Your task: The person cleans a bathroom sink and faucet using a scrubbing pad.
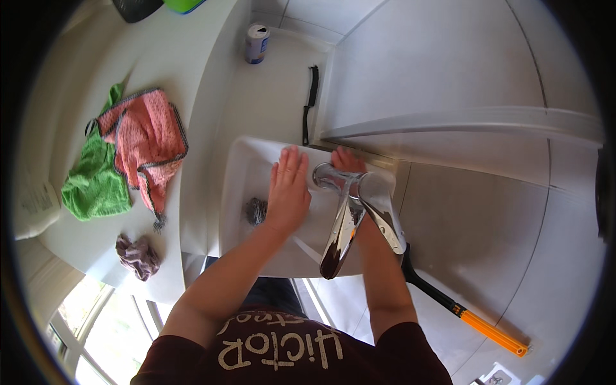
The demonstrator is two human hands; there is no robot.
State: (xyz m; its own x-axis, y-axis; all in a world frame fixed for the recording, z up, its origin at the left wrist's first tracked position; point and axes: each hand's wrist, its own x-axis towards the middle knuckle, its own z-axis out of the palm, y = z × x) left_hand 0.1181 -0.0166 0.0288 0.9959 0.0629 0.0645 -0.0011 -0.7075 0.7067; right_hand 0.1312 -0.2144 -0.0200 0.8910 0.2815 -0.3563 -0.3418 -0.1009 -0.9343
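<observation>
My left hand (289,192) lies over the white sink basin (232,173), its fingers stretched toward the far rim and holding nothing I can see. Partly behind the chrome faucet (340,224), my right hand (348,160) has its fingertips at the far rim; the fingers look extended, while the palm is hidden. A dark silvery clump, like a steel wool scourer (256,210), sits in the basin just left of my left hand. The faucet rises between my two forearms.
Left on the counter lie a pink cloth (151,135), a green cloth (96,176) and a crumpled brownish rag (138,256). Beyond the basin are a can (256,43) and a black slim brush (312,96). An orange-and-black handle (478,321) leans at the right.
</observation>
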